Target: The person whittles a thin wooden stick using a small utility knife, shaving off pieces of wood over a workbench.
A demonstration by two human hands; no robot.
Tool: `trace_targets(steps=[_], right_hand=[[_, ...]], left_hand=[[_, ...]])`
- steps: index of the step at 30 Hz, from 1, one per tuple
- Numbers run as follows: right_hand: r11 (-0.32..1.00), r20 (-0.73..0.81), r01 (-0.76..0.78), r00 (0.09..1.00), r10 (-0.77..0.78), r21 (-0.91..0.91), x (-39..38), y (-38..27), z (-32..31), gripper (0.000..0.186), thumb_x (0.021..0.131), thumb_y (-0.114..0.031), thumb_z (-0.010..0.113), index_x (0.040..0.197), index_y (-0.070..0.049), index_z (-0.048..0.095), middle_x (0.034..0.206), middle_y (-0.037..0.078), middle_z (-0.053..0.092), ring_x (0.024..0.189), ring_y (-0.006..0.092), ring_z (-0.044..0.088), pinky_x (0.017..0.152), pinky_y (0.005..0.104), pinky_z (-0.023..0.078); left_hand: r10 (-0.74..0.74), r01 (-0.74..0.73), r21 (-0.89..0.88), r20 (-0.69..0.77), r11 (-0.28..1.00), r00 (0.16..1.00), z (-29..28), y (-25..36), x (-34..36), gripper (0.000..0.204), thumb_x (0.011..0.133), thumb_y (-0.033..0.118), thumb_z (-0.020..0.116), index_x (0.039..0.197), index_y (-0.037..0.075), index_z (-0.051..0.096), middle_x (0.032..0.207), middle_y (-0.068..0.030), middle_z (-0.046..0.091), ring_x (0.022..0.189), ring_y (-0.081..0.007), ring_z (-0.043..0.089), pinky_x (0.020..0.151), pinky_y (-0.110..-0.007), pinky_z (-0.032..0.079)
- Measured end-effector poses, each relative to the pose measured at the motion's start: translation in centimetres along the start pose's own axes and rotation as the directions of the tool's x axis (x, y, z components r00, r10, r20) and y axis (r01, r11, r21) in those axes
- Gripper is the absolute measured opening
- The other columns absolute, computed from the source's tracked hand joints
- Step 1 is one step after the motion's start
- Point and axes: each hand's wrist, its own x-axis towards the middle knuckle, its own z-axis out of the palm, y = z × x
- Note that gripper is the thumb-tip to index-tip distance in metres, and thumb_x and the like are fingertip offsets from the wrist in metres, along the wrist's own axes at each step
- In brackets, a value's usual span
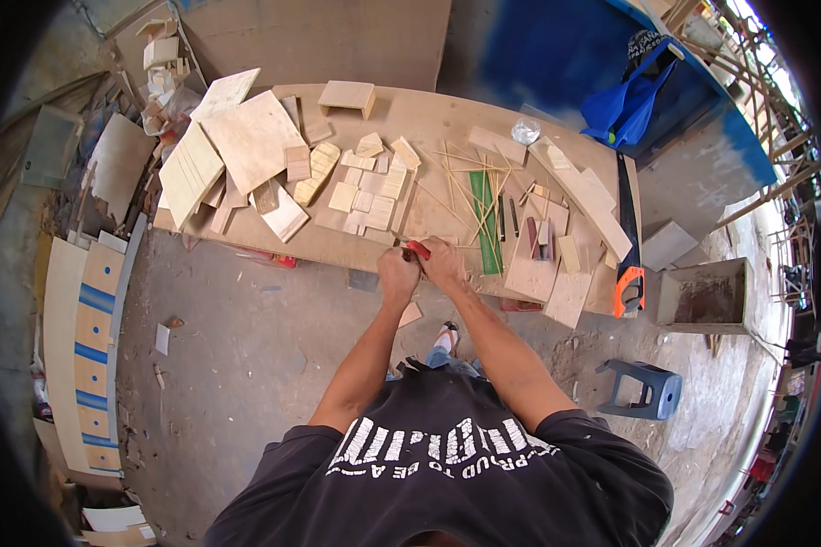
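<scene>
Both my hands are close together at the near edge of the wooden workbench [337, 259]. A small red-handled cutting tool [419, 249] pokes out between them, its short thin end pointing up and left. My right hand [443, 263] is closed around the red handle. My left hand [398, 275] is curled into a fist right beside it, and what its fingers hold is hidden. Just beyond lie several small light wooden blocks [371, 201], and thin wooden sticks [461, 202] are scattered to the right.
Plywood sheets [251, 141] are piled at the bench's left. A green ruler-like strip [485, 223], wooden boards [582, 196] and an orange-handled saw [628, 246] lie at the right. A blue-grey stool [643, 390] and an open box [705, 296] stand on the floor.
</scene>
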Motion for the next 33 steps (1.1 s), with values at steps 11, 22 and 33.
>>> trace_targets(steps=[11, 22, 33], right_hand=[[0.996, -0.076, 0.074, 0.995, -0.07, 0.052, 0.0, 0.1, 0.6, 0.013, 0.086, -0.019, 0.07, 0.094, -0.009, 0.074, 0.096, 0.014, 0.07, 0.087, 0.0395, 0.067, 0.074, 0.0483, 0.053], [0.996, -0.126, 0.092, 0.988, -0.094, -0.022, 0.4, 2.3, -2.2, 0.017, 0.081, -0.012, 0.071, 0.097, -0.008, 0.069, 0.1, 0.01, 0.066, 0.09, 0.0369, 0.066, 0.076, 0.0456, 0.054], [0.958, 0.06, 0.142, 0.99, -0.131, -0.251, 0.0, 2.6, -2.9, 0.018, 0.082, -0.007, 0.064, 0.1, -0.007, 0.065, 0.106, 0.01, 0.063, 0.09, 0.0372, 0.067, 0.076, 0.0486, 0.055]], left_hand=[[-0.065, 0.069, -0.039, 0.107, 0.997, 0.992, -0.3, -0.6, 0.2, 0.014, 0.077, 0.01, 0.067, 0.072, -0.002, 0.071, 0.068, -0.0258, 0.063, 0.065, -0.0421, 0.065, 0.062, -0.048, 0.049], [-0.152, 0.166, -0.093, 0.14, 0.982, 0.978, -0.2, -0.7, 0.1, 0.017, 0.074, 0.009, 0.07, 0.084, -0.003, 0.076, 0.079, -0.0254, 0.069, 0.074, -0.039, 0.071, 0.071, -0.042, 0.056], [-0.152, 0.163, -0.057, 0.156, 0.985, 0.976, -0.5, -0.5, 0.2, 0.018, 0.074, 0.011, 0.07, 0.084, -0.003, 0.076, 0.078, -0.0261, 0.069, 0.074, -0.0389, 0.071, 0.07, -0.042, 0.056]])
